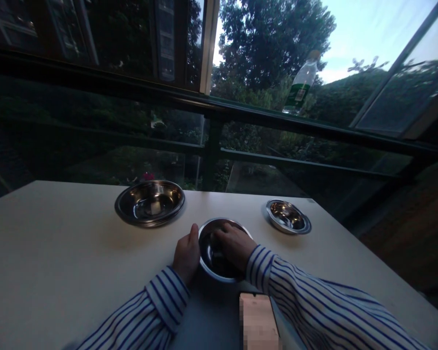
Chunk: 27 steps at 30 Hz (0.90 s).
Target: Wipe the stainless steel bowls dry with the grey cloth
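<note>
The bowl (224, 278) at the middle of the worktop (58, 253), toward the near side, is round, metal and upright. The left hand (187, 255) is against its left outer side, thumb pointing up beside the rim; the other fingers are mostly hidden, so I cannot tell how far this grip is closed. The right hand (237, 245) comes over the right rim and reaches down inside, fingers bent; I cannot tell whether this grip has hold of anything, as the inside is dark. Both sleeves (314, 291) are white with blue stripes. A phone (259, 321) lies at the near edge of the scene, just beside the right sleeve. Far left stand wide metal dishes (149, 206), one nested in another; far right sits a smaller metal dish (288, 217). Beyond the worktop, a clear bottle (301, 87) with a green label stands on the railing (255, 108), right of centre.
</note>
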Each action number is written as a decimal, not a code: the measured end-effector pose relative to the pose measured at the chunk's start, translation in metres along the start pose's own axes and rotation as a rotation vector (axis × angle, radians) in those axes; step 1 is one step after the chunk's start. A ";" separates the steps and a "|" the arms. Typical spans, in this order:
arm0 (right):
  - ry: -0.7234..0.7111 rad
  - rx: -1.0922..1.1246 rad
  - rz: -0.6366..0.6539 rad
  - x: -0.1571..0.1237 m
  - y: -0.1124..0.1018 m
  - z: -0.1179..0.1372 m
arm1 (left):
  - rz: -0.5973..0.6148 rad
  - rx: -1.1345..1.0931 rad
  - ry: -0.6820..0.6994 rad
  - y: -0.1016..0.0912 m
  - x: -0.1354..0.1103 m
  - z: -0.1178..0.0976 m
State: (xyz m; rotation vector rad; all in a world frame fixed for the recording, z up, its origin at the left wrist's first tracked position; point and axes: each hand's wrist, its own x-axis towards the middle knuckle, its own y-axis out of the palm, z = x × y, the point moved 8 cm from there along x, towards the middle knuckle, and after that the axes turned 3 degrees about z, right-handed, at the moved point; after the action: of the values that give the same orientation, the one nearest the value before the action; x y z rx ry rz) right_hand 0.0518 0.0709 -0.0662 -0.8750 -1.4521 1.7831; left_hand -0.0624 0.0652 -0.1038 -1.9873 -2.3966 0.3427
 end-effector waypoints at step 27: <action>-0.166 0.260 0.155 -0.002 0.004 0.017 | -0.123 0.048 0.019 -0.012 -0.002 -0.004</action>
State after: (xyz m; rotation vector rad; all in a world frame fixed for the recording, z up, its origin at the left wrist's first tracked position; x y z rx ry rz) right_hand 0.0387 0.0595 -0.0671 -0.7352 -1.2413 2.1474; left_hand -0.0728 0.0623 -0.0973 -1.8053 -2.4602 0.3731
